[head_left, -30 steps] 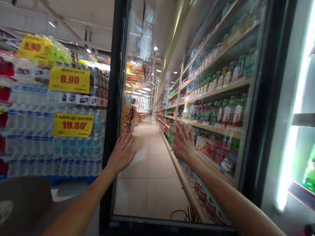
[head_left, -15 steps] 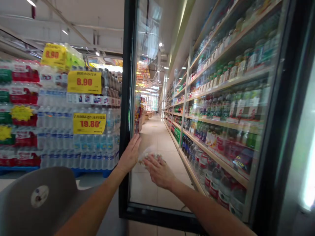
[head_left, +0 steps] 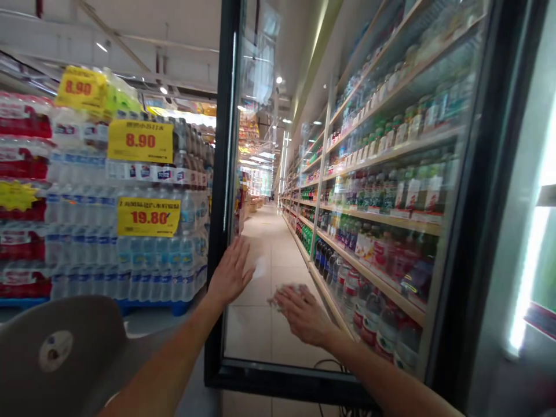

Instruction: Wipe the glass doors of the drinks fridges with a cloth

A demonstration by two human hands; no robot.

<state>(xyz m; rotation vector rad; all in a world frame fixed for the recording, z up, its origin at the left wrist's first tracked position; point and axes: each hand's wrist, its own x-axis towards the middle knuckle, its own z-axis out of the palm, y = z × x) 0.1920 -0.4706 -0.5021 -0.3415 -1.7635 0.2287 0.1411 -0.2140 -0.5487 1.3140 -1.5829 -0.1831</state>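
Note:
A glass door (head_left: 247, 341) with a black frame (head_left: 278, 373) stands in front of me. My left hand (head_left: 230, 271) lies with fingers spread against its left edge, over the frame and glass, holding nothing. Lower on the pane, my right hand (head_left: 304, 315) presses a crumpled, pale patterned cloth (head_left: 299, 286) flat to the glass. Most of the cloth is hidden under the fingers.
A grey chair (head_left: 82, 347) is close at lower left. Behind it rise stacked packs of bottled water (head_left: 82, 243) with yellow price signs (head_left: 140, 141). Bottle-filled shelves (head_left: 382, 217) show in the glass. Dark cables (head_left: 332, 366) lie near the door's bottom edge.
My right hand has slid right and slightly down across the glass with the cloth. The left hand stays at the door's edge, its thumb now more spread. The view has turned slightly right.

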